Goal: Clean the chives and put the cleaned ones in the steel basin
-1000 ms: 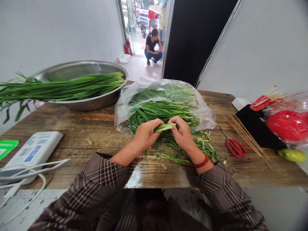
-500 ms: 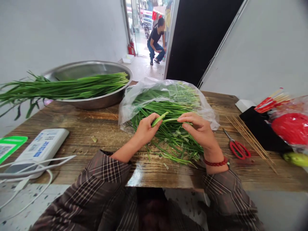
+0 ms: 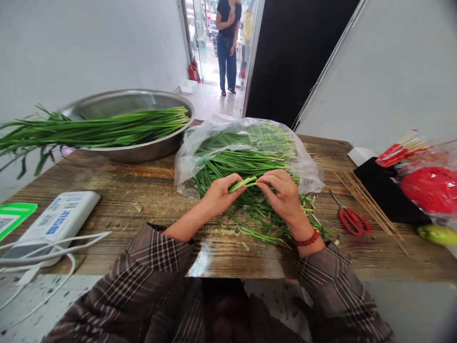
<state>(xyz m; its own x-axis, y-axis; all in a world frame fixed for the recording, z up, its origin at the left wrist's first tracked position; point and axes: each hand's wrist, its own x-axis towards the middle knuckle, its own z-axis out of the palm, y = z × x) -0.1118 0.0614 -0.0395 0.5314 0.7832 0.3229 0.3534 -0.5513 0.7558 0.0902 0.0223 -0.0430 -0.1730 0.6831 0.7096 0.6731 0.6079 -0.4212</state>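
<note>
My left hand is closed round a few green stalks whose pale ends stick out past the thumb. The fingertips of my right hand pinch the pale tip of one stalk, close beside my left fingers. Behind both hands a clear plastic bag lies partly over a large pile of long green leaves. Loose leaves and trimmings are scattered on the wooden table under and in front of my hands.
A metal basin with long green leaves hanging over its left side stands at the back left. A white device with cables is at the left. Red-handled scissors, thin sticks and a black box lie right. A person stands in the doorway.
My right hand has moved left and closed its fingers on a stalk tip near my left hand. The person in the doorway has risen from a crouch to standing.
</note>
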